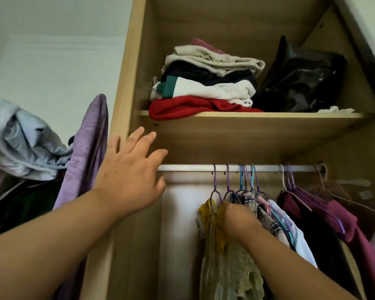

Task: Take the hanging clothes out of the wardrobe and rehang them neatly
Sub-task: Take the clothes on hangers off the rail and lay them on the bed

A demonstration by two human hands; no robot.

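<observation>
A white rail [193, 168] crosses the wardrobe under a wooden shelf [247, 118]. Several purple and blue hangers [243, 180] hang on it with clothes packed together. A yellow lace garment [217, 245] hangs leftmost, then checked and white pieces [290, 230], then maroon tops [333, 215]. My left hand [130, 172] is raised with fingers spread, just left of the rail's bare end, holding nothing. My right hand [236, 217] reaches into the clothes below the hanger hooks; its fingers are buried in the fabric beside the yellow garment.
Folded clothes [204, 89] and a black plastic bag [299, 79] sit on the shelf. Left of the wardrobe side panel [126, 83], a purple garment [89, 148] and pale grey clothes [24, 144] are piled up.
</observation>
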